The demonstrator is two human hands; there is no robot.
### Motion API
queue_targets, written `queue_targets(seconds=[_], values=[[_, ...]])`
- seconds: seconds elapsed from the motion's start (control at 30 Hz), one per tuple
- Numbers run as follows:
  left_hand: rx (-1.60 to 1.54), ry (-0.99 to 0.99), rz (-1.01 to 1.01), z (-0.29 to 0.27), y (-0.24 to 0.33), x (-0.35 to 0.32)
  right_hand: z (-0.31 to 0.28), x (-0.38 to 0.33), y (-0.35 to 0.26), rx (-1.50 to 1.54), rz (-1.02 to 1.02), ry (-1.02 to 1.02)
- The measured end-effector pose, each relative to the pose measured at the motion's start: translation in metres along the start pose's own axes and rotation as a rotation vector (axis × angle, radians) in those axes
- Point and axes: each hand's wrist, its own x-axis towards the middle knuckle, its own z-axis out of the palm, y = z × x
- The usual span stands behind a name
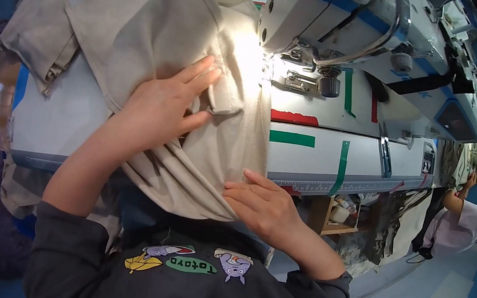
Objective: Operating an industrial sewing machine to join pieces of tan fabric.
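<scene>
A beige cloth garment piece (164, 29) lies over the white machine table and drapes down its front edge toward my lap. Its right edge runs under the lit needle area of a sewing machine (329, 19). My left hand (167, 102) rests on the cloth left of the needle, fingers stretched out and thumb apart, beside a small bunched fold. Lower down, near the table's front edge, my right hand (260, 206) lies with extended fingers on the cloth's right edge. The presser foot is partly lost in the lamp's glare.
More beige cloth (42, 21) lies at the left. Blue-handled thread snips (384, 156) lie right of the machine bed. A ruler strip (321, 185) runs along the front edge. Below it is a wooden drawer (337, 219). A co-worker (462, 224) sits at far right.
</scene>
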Motion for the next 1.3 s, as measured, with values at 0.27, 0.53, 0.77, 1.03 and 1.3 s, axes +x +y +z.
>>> queue_targets(seconds=[0.27, 0.53, 0.77, 1.03, 1.3], values=[[-0.002, 0.082, 0.001, 0.004, -0.010, 0.017, -0.008, 0.015, 0.014, 0.001, -0.018, -0.003], [0.001, 0.161, -0.020, 0.005, -0.023, 0.035, -0.013, 0.029, 0.033, 0.023, 0.011, -0.037], [-0.015, 0.225, -0.038, 0.005, -0.028, 0.045, -0.016, 0.038, 0.043, 0.023, 0.085, -0.061], [-0.056, -0.207, 0.555, -0.008, 0.033, -0.002, 0.008, 0.015, 0.013, 0.193, -0.075, -0.132], [0.112, 0.116, 0.279, 0.007, 0.025, -0.013, 0.009, -0.007, -0.005, -0.195, 0.014, 0.051]])
